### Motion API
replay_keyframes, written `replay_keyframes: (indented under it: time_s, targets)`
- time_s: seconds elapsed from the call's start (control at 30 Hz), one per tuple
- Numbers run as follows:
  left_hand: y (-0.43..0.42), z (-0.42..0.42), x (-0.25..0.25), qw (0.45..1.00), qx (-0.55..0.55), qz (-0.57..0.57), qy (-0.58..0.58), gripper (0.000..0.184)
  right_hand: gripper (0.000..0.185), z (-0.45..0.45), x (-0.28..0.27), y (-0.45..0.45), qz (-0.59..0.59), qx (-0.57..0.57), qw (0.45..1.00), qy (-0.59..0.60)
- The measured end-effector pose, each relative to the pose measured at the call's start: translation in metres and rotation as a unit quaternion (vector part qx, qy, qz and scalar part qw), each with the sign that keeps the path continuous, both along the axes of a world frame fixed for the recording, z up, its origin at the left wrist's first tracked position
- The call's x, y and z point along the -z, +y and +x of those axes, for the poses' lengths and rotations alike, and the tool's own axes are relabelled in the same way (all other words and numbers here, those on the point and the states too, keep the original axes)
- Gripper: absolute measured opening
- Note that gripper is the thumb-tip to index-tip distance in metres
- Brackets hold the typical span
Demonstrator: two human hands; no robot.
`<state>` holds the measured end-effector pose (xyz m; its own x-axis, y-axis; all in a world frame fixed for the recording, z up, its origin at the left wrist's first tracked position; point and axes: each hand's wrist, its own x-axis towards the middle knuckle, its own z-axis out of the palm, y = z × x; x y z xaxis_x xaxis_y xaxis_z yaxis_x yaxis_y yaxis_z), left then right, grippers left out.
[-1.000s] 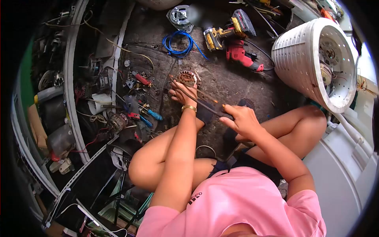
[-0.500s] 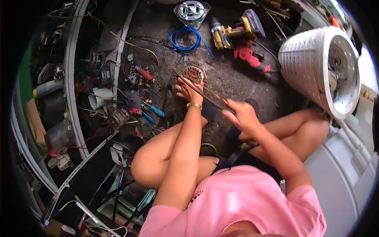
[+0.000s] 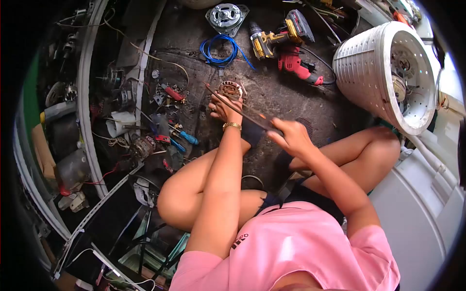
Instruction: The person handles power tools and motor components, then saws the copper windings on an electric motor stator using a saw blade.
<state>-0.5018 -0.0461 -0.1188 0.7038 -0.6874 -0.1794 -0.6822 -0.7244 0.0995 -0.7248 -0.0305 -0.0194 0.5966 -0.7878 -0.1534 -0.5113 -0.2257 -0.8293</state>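
A round motor stator (image 3: 230,88) with rusty-brown windings and a pale rim lies on the dark floor ahead of me. My left hand (image 3: 226,108), a gold bracelet at its wrist, grips the near side of it, partly hiding it. In my right hand (image 3: 291,137) is a long, narrow dark tool (image 3: 249,116), closed in my fingers at its near end. It slants up and left across my left hand, its thin tip just left of the stator. An orange spot shows near its middle. I cannot tell its exact kind.
Beyond lie a coil of blue wire (image 3: 221,52), a silver motor (image 3: 227,17), a yellow cordless drill (image 3: 264,41) and a red power tool (image 3: 293,65). A white perforated drum (image 3: 364,70) stands right. Leftward are screwdrivers (image 3: 188,137), red-handled pliers (image 3: 173,93) and motor parts.
The whole view has shifted slightly, so most things appear a little farther left. Both hands keep nearly the same hold, and the tool has moved only slightly against the stator.
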Motion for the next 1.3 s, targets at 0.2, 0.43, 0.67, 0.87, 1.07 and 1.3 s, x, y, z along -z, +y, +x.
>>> replay_keyframes:
  time_s: [0.2, 0.43, 0.67, 0.87, 1.07, 1.3]
  targets:
    - [0.006, 0.004, 0.014, 0.998, 0.026, -0.018, -0.048, 0.077, 0.036, 0.008, 0.005, -0.013, 0.02, -0.008, 1.0, 0.017]
    - [0.005, 0.001, 0.013, 0.999, 0.0, -0.043, 0.0, 0.081, 0.036, 0.058, 0.034, -0.033, 0.008, 0.0, 0.999, -0.038]
    - [-0.004, -0.002, 0.005, 0.999, -0.021, -0.024, 0.001, 0.086, 0.032, -0.049, -0.034, -0.001, 0.031, -0.007, 0.999, 0.001]
    - [-0.013, 0.0, -0.005, 0.999, -0.038, -0.009, 0.014, 0.087, 0.034, -0.034, -0.021, -0.016, 0.034, -0.041, 0.998, -0.046]
    - [-0.007, -0.001, -0.004, 1.0, -0.018, -0.003, 0.014, 0.094, 0.035, -0.023, -0.017, -0.009, 0.033, -0.037, 0.998, -0.04]
    - [-0.004, -0.002, -0.001, 1.0, -0.009, -0.027, -0.005, 0.09, 0.034, -0.015, -0.028, -0.012, 0.05, -0.023, 0.998, 0.005]
